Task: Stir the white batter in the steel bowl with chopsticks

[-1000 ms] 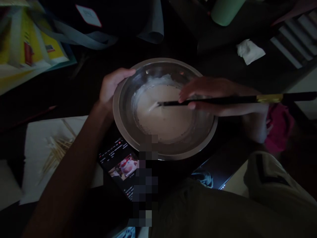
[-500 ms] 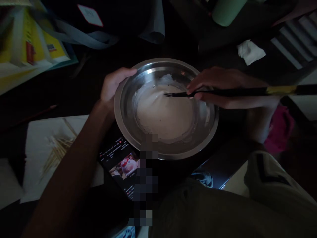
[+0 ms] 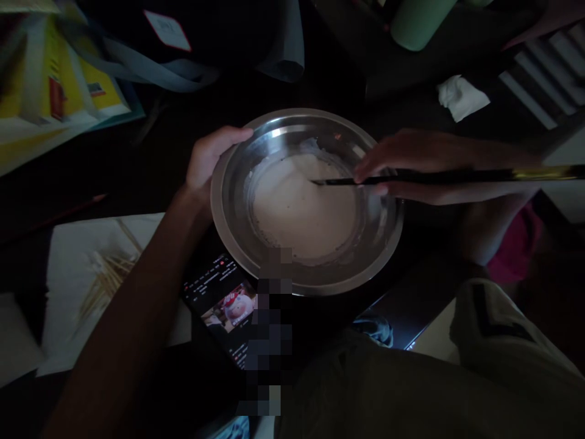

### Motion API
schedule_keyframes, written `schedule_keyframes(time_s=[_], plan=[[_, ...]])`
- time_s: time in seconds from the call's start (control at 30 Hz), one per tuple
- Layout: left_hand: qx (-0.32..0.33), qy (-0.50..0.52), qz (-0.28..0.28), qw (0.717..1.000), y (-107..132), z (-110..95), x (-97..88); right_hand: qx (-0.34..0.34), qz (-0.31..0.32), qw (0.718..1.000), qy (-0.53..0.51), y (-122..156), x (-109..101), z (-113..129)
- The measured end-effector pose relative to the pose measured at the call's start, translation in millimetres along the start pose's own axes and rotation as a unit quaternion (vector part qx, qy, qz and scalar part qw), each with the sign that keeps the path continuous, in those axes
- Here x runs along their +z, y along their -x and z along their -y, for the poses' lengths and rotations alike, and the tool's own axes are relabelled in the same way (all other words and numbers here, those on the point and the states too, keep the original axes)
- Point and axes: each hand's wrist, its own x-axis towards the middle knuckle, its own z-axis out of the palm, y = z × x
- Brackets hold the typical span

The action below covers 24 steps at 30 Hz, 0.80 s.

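A steel bowl [image 3: 237,244] stands on a dark table and holds pale, creamy batter [image 3: 301,213]. My left hand [image 3: 208,155] grips the bowl's left rim, thumb over the edge. My right hand [image 3: 420,164] reaches in from the right and is closed on long black chopsticks [image 3: 457,177] with a gold band. Their tips dip into the batter near the bowl's middle right.
A lit phone [image 3: 223,302] lies against the bowl's near edge. White paper with several toothpicks [image 3: 107,277] sits at the left. A yellow box [image 3: 55,91], a grey strap, a green cup [image 3: 418,21], a crumpled tissue [image 3: 461,97] and pink cloth [image 3: 516,244] surround the bowl.
The chopstick tips have swept from the batter's left middle up to the far side and then back toward the middle right. My left hand has stayed on the rim.
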Motion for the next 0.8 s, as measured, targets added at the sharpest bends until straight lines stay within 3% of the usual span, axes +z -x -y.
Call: schedule_keyframes(time_s=[0.1,0.2,0.3,0.37,0.43,0.53,0.63,0.7,0.8], plan=[[-0.004,0.008,-0.006,1.0,0,-1,1.8,-0.101,0.071,0.991,-0.054,1,-7,2],[0.0,0.013,-0.005,1.0,-1,-2,1.8,-0.17,0.055,0.98,-0.088,-13,6,8],[0.0,0.012,-0.008,1.0,-1,-1,1.5,-0.107,-0.003,0.993,-0.052,-18,17,7],[0.0,0.006,-0.006,1.0,0,-1,1.8,-0.029,-0.016,0.999,-0.005,-11,12,2],[-0.001,0.002,-0.009,1.0,1,-1,2.0,0.002,-0.002,1.0,0.016,0,2,-3],[-0.001,0.001,-0.018,1.0,1,-1,1.6,-0.075,0.042,0.996,-0.01,7,-9,-4],[-0.008,0.0,-0.032,0.999,-1,-2,0.3,-0.152,0.056,0.986,-0.036,-3,-1,2],[-0.005,-0.006,-0.05,0.999,-3,-2,-0.5,-0.149,0.044,0.987,-0.03,-11,9,5],[0.009,-0.011,-0.05,0.999,-3,-1,-1.1,-0.075,-0.002,0.997,0.029,-11,15,2]])
